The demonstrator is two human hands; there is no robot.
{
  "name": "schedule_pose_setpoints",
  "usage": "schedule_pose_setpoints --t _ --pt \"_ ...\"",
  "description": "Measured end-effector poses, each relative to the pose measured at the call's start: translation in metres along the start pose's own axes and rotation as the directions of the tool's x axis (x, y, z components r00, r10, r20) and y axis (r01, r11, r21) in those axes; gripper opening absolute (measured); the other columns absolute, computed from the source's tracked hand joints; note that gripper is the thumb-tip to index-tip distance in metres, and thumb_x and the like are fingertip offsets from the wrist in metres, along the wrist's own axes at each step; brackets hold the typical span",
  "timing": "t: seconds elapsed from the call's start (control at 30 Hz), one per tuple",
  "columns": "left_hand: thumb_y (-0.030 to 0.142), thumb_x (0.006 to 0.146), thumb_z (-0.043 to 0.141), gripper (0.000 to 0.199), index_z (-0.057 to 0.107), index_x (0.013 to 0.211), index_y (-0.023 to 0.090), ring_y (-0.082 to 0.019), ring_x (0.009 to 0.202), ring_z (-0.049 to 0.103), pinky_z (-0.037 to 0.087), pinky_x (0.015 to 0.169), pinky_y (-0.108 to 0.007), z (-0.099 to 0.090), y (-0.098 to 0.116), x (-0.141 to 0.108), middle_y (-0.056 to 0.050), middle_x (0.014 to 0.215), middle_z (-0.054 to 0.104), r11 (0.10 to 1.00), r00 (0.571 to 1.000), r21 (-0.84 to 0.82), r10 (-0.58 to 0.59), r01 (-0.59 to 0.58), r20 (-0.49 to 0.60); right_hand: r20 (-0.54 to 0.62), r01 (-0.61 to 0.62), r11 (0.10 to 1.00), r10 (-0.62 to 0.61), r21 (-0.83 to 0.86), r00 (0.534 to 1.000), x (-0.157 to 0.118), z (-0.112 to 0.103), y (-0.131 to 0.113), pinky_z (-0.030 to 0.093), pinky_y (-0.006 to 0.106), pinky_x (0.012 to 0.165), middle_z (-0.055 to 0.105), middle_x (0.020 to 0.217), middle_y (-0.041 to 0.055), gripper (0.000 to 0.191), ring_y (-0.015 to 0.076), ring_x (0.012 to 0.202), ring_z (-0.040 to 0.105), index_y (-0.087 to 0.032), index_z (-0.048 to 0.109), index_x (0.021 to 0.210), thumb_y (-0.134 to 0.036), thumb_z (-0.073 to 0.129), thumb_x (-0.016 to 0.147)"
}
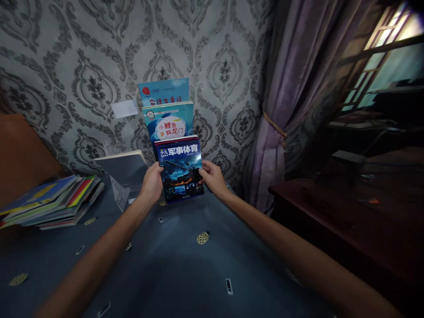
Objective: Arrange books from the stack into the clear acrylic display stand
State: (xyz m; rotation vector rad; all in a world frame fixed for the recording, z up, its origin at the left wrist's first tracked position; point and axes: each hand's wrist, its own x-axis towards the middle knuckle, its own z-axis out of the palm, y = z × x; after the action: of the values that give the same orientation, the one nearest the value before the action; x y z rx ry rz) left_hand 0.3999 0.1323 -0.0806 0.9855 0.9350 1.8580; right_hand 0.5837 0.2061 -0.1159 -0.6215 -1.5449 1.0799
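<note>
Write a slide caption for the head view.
Left-hand grip and right-hand grip on a dark blue book, with lighter blue books behind it.

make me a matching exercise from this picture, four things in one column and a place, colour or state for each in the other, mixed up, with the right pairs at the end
Things
1. front book
2. book pile
3. curtain
4. sheet

Descriptions
A. purple, gathered by a cord
B. blue, with pineapple shapes on it
C. held between the left hand and the right hand
D. at the far left of the picture

Right pairs: 1-C, 2-D, 3-A, 4-B
</note>
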Motion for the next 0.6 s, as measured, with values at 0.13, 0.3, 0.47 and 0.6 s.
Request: schedule_pose_setpoints --t 0.13,0.3,0.47,0.6 --pt "0.012 0.063 0.058 0.015 0.061 0.075 0.020 -0.012 0.066 0.057 0.047 0.064 -0.020 0.003 0.008 0.014 0.003 0.070 0.062 0.991 0.994 0.073 0.113 -0.112 -0.012 0.002 0.023 1.000 -0.023 -0.010 1.000 0.021 0.003 -0.002 0.054 0.025 0.048 0.072 0.087 0.0032 0.033 0.0171 0.069 0.061 -0.020 0.067 0.100 -0.031 0.056 0.072" --pt "0.009 0.066 0.058 0.012 0.054 0.067 0.020 -0.010 0.051 0.042 0.034 0.047 -0.019 0.007 0.027 0.033 0.004 0.061 0.048 0.958 0.979 0.202 0.205 -0.202 0.005 0.021 0.108 0.993 -0.108 -0.053 0.994 0.054 0.008 -0.010 0.057 0.029 0.052 0.070 0.086 0.0034 0.030 0.0196 0.074 0.063 -0.020 0.064 0.101 -0.028 0.055 0.074" --pt "0.006 0.065 0.057 0.013 0.056 0.066 0.019 -0.010 0.052 0.035 0.028 0.046 -0.020 0.008 0.043 0.048 0.003 0.060 0.044 0.893 0.943 0.306 0.328 -0.330 0.060 0.010 0.197 0.979 -0.197 -0.055 0.980 0.077 0.011 -0.021 0.056 0.025 0.051 0.067 0.081 0.0019 0.021 0.0172 0.073 0.062 -0.021 0.059 0.097 -0.021 0.054 0.077" --pt "0.005 0.064 0.055 0.019 0.064 0.074 0.019 -0.013 0.061 0.044 0.034 0.050 -0.019 0.011 0.048 0.052 0.001 0.067 0.054 0.870 0.921 0.303 0.375 -0.388 0.103 0.007 0.257 0.965 -0.257 -0.057 0.966 0.081 0.013 -0.025 0.059 0.027 0.056 0.065 0.082 0.0019 0.016 0.0165 0.075 0.062 -0.022 0.056 0.096 -0.019 0.052 0.081"
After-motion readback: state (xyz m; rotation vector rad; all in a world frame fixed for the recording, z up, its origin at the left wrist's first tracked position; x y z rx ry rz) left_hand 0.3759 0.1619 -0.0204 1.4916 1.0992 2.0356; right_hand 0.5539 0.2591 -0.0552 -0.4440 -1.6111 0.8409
